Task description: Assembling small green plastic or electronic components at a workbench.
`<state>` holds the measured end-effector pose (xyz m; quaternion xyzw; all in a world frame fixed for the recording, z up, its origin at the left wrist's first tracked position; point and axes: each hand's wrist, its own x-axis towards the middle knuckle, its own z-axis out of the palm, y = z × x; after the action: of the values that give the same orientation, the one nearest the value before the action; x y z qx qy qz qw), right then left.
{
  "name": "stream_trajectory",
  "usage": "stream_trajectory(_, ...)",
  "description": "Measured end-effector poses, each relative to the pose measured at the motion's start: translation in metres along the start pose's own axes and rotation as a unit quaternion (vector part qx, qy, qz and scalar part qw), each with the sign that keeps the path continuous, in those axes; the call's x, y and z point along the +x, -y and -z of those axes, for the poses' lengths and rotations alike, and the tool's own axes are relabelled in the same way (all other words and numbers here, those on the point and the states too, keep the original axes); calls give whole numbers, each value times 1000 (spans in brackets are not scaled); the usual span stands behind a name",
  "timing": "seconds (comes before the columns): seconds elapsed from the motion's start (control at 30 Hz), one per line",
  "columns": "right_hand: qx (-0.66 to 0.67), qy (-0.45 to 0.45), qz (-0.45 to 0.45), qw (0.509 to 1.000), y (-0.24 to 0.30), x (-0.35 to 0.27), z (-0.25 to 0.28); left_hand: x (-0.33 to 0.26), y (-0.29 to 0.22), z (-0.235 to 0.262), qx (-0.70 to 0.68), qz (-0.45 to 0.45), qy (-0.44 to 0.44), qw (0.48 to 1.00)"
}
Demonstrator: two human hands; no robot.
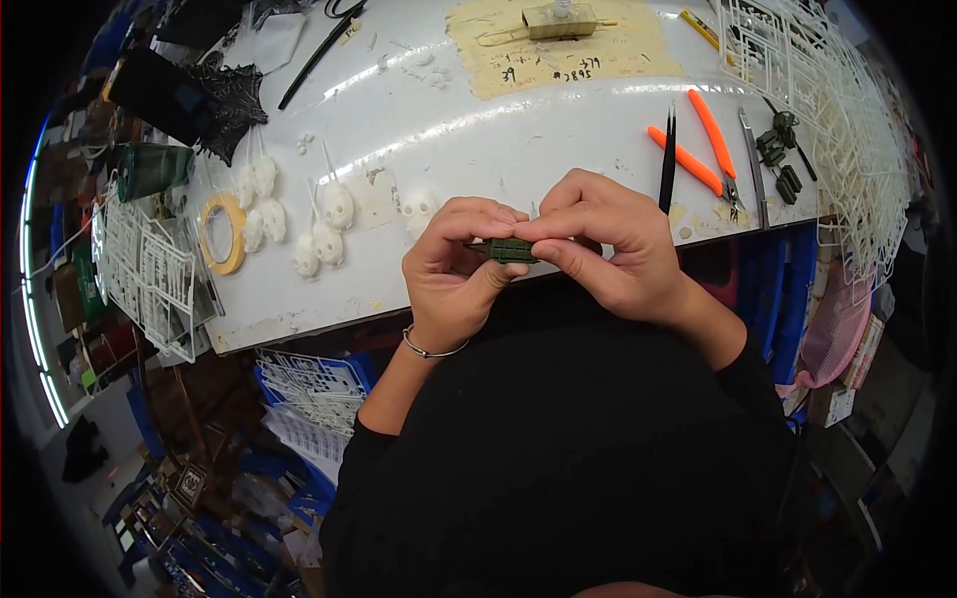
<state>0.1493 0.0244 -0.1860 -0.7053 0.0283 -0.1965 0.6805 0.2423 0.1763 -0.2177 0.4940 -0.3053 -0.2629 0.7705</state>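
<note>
Just beyond the table's near edge, both my hands hold a small dark green plastic model part with a ribbed or panelled side. My left hand grips its left end, thumb underneath and fingers curled behind. My right hand pinches the right end between thumb and fingertips. Part of the piece is hidden by the fingers. A white skull-shaped piece lies on the table behind my left hand. To the right of my right hand are black tweezers and orange-handled nippers.
A slim metal tool and several dark green parts lie right of the nippers. White sprue frames pile up at the right edge, more at the left. Bagged white skulls and a tape roll sit left.
</note>
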Motion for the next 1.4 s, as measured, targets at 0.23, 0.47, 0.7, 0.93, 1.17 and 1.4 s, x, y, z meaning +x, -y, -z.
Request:
stream_trajectory(0.23, 22, 28, -34, 999, -3, 2, 4, 3, -1, 4, -20, 37, 11, 999)
stream_trajectory(0.47, 8, 33, -14, 999, -3, 3, 8, 5, 2, 1, -18, 40, 10, 999)
stream_trajectory(0.7, 24, 40, -7, 999, -10, -2, 12, 1, 5, -3, -52, 57, -15, 997)
stream_trajectory(0.93, 33, 53, 17, 998, -20, -1, 16, 2, 8, -3, -38, 42, -8, 998)
stream_trajectory(1.17, -39, 50, 93, 994, -25, 0, 20, 3, 10, 0, -11, 30, 15, 999)
stream_trajectory(1.4, -30, 53, 121, 991, -32, 0, 23, 1, 15, 2, -46, 46, 18, 998)
